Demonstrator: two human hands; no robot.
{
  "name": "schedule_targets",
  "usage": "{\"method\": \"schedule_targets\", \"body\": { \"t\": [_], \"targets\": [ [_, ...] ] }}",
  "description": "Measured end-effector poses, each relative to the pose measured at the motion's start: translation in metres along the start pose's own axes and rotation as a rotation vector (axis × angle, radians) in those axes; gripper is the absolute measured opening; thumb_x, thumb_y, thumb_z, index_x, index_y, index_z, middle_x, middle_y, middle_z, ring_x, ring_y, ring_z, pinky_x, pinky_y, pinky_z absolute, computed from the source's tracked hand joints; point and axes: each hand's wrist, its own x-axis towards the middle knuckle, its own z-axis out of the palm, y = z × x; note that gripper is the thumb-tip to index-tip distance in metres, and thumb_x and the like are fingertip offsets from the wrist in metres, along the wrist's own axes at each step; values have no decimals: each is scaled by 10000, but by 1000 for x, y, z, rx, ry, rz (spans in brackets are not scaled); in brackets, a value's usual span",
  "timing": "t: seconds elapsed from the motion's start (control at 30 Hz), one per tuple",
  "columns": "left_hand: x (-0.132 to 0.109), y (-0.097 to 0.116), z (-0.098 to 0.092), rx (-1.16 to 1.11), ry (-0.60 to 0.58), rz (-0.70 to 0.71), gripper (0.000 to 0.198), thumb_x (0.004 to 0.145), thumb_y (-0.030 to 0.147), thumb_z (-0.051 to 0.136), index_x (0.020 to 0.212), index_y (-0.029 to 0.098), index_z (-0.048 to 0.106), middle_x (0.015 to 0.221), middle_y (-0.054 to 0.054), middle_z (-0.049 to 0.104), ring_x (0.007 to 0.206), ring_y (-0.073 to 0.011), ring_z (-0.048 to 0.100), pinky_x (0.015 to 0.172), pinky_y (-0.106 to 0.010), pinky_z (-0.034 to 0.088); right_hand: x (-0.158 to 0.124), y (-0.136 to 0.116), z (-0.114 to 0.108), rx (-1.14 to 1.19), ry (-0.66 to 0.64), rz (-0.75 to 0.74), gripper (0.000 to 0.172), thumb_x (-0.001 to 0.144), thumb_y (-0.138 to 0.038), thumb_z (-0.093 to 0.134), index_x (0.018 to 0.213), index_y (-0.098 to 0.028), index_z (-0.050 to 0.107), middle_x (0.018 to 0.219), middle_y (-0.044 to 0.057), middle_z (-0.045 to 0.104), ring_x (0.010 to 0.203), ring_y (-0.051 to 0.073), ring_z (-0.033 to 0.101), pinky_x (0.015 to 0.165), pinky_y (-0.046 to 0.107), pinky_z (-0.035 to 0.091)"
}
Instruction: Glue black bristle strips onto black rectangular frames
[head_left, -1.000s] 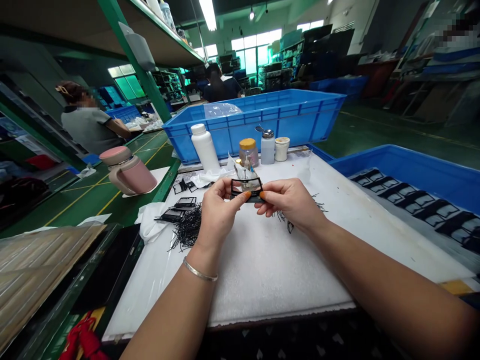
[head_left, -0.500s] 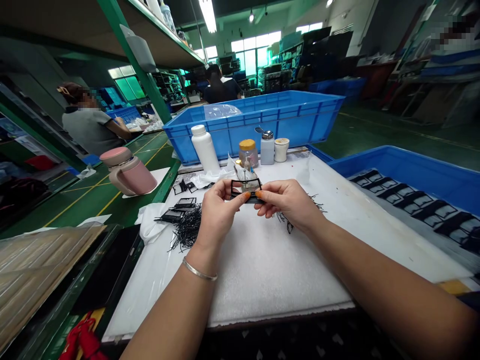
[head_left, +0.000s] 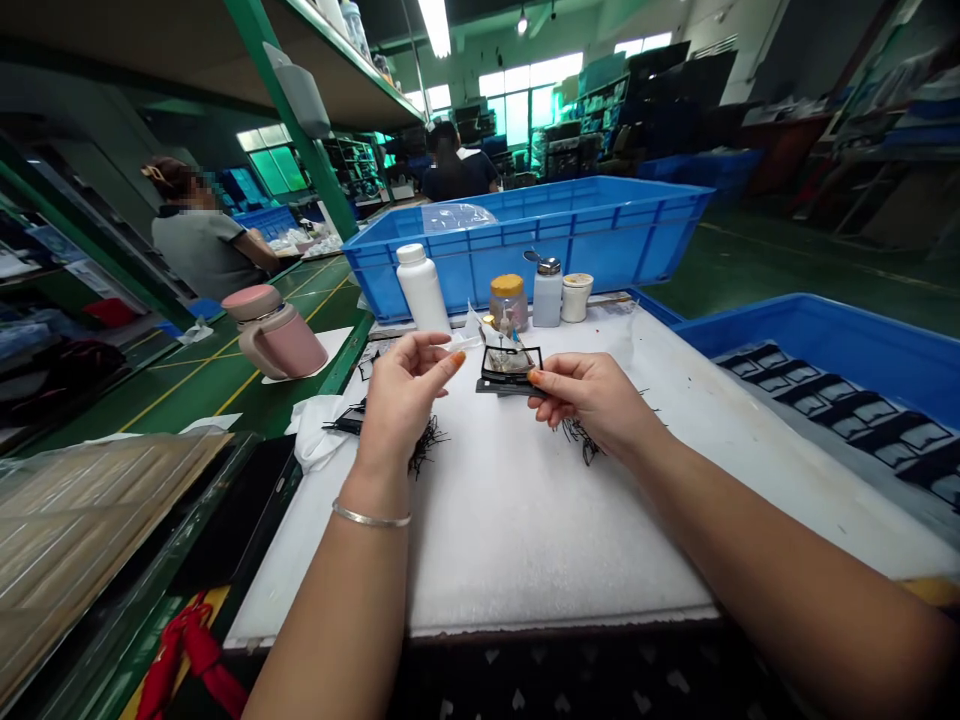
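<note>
My right hand [head_left: 589,400] pinches a small black rectangular frame [head_left: 511,368] with a clear window, held above the white foam mat [head_left: 525,510]. My left hand [head_left: 401,392] hovers just left of the frame with its fingers loosely apart and nothing visible in them. Under the left hand lies a heap of thin black strips [head_left: 424,445], with a few more black frames [head_left: 346,420] beside it. More thin black strips [head_left: 577,437] lie under my right hand.
A white bottle [head_left: 421,288], an amber jar [head_left: 508,299], a pump dispenser [head_left: 547,290] and a small white cup [head_left: 576,296] stand before a big blue crate [head_left: 540,240]. A pink mug [head_left: 276,332] sits left. Another blue crate [head_left: 840,380] with black frames is right. Two people work behind.
My left hand has let go of the black frame and drawn away to the left. The right hand now holds the frame alone, slightly further right.
</note>
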Motion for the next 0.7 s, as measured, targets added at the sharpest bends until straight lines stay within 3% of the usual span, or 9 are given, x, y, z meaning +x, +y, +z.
{"method": "schedule_targets", "body": {
  "t": [0.07,0.17,0.27,0.37,0.5,0.6,0.7],
  "targets": [
    [4,-2,-18,240,9,41,209,707,358,726,818,183,697,727,-32,644,657,-155,561,530,-227,422,0,-1,-1,-8,14,5,318,735,-438,758,717,-141,645,674,52,696,530,102,634,464,165,479],
    [5,-10,-36,572,-225,-5,83,664,268,708,616,202,698,611,-24,639,580,-161,549,516,-244,376,0,-1,-1,-34,22,16,327,720,-448,771,705,-146,646,670,54,694,533,107,632,473,175,488],
    [1,-20,-37,760,-424,-63,70,600,171,696,578,234,715,594,-24,656,574,-175,568,515,-250,366,1,0,-2,-39,30,24,329,703,-452,784,716,-149,658,676,57,698,530,111,630,470,183,490],
    [-2,-27,-28,886,-429,-66,143,540,110,691,556,250,711,552,-29,639,562,-188,562,484,-251,327,2,1,-3,-31,35,11,314,707,-441,784,735,-150,672,666,58,696,523,115,628,452,182,479],
    [-4,-30,-21,905,-432,-61,186,515,58,643,491,240,669,516,-37,613,520,-181,525,471,-257,294,3,1,-3,-24,31,-2,292,720,-425,776,724,-152,673,664,50,696,521,102,623,455,169,473],
    [-5,-27,-21,867,-466,-42,159,579,86,621,540,231,674,578,-33,640,550,-171,537,496,-255,324,3,0,-3,-25,40,-5,295,718,-423,775,704,-150,665,664,50,691,518,99,615,452,169,473],
    [-4,-19,-19,650,-483,-28,73,687,181,625,637,209,670,659,-19,647,607,-154,550,548,-244,377,3,-1,-4,-19,35,-8,293,726,-422,765,709,-148,663,673,53,691,512,96,607,449,169,471]
  ]
}}
